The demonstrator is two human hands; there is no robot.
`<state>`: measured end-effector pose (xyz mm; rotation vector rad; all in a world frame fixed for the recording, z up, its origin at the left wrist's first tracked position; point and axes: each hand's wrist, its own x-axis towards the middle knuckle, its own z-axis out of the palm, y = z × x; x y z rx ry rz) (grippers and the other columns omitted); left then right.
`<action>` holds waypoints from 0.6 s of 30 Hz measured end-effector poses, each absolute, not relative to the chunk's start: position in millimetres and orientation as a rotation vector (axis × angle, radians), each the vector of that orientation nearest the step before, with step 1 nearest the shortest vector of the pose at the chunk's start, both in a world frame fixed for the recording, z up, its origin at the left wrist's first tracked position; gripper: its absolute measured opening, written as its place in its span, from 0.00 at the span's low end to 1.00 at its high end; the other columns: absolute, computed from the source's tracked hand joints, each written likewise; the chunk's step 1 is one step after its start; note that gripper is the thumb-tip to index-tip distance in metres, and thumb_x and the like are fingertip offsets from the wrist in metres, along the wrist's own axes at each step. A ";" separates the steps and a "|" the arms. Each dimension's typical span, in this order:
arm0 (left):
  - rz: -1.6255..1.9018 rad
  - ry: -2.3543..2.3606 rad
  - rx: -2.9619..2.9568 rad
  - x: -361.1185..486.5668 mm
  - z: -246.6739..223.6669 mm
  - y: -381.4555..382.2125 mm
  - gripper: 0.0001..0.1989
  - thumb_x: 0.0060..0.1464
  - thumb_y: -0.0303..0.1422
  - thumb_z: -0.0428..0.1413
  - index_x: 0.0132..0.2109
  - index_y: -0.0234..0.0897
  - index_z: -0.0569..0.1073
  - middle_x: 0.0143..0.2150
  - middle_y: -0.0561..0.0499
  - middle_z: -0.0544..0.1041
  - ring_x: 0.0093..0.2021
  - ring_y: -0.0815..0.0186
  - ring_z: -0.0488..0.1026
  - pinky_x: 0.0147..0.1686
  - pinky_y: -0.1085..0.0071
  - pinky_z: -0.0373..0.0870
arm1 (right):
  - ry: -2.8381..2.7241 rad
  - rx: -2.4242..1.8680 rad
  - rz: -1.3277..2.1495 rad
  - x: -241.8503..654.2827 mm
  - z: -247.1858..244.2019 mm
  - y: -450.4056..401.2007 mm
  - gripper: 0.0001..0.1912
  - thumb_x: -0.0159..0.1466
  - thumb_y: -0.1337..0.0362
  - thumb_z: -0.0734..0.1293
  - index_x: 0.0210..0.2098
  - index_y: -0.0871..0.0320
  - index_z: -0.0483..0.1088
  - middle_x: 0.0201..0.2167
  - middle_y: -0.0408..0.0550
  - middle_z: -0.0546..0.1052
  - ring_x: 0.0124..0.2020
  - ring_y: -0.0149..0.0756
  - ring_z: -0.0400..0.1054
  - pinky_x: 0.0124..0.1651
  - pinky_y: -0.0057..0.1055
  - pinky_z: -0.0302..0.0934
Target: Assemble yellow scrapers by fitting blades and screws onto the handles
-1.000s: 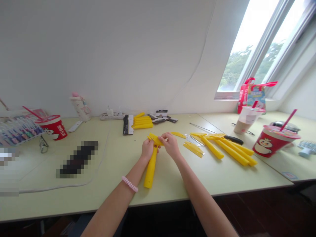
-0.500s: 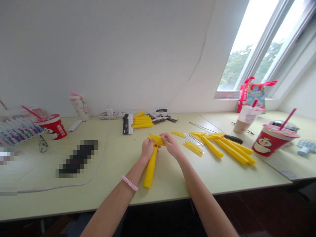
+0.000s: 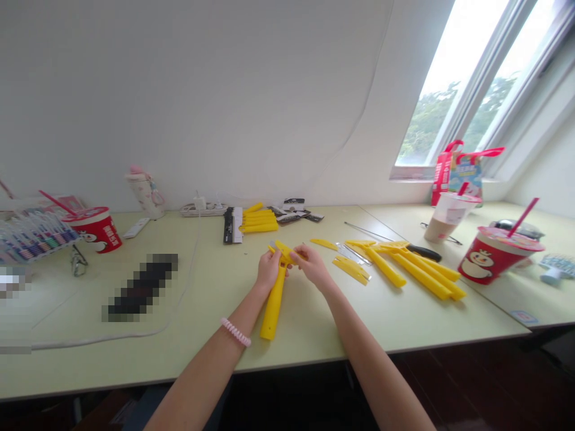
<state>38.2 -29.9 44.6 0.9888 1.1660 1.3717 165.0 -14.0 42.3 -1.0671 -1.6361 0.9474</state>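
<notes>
Yellow handle (image 3: pixel 273 306) in play at the middle of the surface (image 3: pixel 341 323), and both hands are together on it! Left hand (image 3: pixel 268 269) wraps the top of the handle, with the long end pointing back toward the person, a hold that looks set to keep the piece steady. Right hand (image 3: pixel 312 267) comes in from the other side, fingers (image 3: pixel 294 256) pinched on the flat yellow head (image 3: pixel 283 252), where the closer grip seems to call for fine control. Whether the handle's lower end touches the surface, I can't quite tell from here.

Coil bracelet (image 3: pixel 236 332) on the left wrist. Just right of the hands, yellow blades (image 3: pixel 351 270) and metal strips (image 3: pixel 354 254) lie close at hand, and farther along, long yellow handles (image 3: pixel 420 272) fan out beside a black-handled tool (image 3: pixel 424 253), sorted, by the look of it, for easy reach. Back by the wall, a tight bundle of yellow parts (image 3: pixel 258 222) sits in a neat row near a power strip (image 3: pixel 202 210). Red cup (image 3: pixel 501 254) and milk tea (image 3: pixel 442 218) are parked well off to the right, out of the working space.
</notes>
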 end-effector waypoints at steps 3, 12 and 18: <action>1.363 1.140 0.989 38.2 42.5 -29.5 0.11 0.48 0.40 0.51 0.31 0.34 0.65 0.17 0.51 0.71 0.12 0.71 0.63 0.13 0.76 0.57 | -1.585 -1.034 1.043 167.0 42.8 -12.6 0.17 0.52 0.50 0.65 0.28 0.58 0.66 0.23 0.44 0.70 0.23 0.30 0.62 0.25 0.27 0.57; 1.315 1.065 0.944 38.7 42.9 -28.1 0.18 0.50 0.43 0.44 0.31 0.32 0.68 0.18 0.48 0.72 0.13 0.68 0.64 0.13 0.74 0.58 | -1.554 -1.045 1.017 166.9 50.3 -18.9 0.16 0.51 0.51 0.66 0.26 0.59 0.68 0.19 0.43 0.69 0.19 0.28 0.60 0.24 0.27 0.56; 1.505 1.203 0.949 33.1 49.9 -27.6 0.15 0.48 0.42 0.49 0.28 0.33 0.69 0.22 0.49 0.73 0.19 0.67 0.70 0.19 0.73 0.65 | -1.566 -1.063 0.968 168.1 49.8 -17.7 0.16 0.51 0.50 0.65 0.25 0.59 0.69 0.19 0.43 0.69 0.18 0.28 0.59 0.23 0.27 0.56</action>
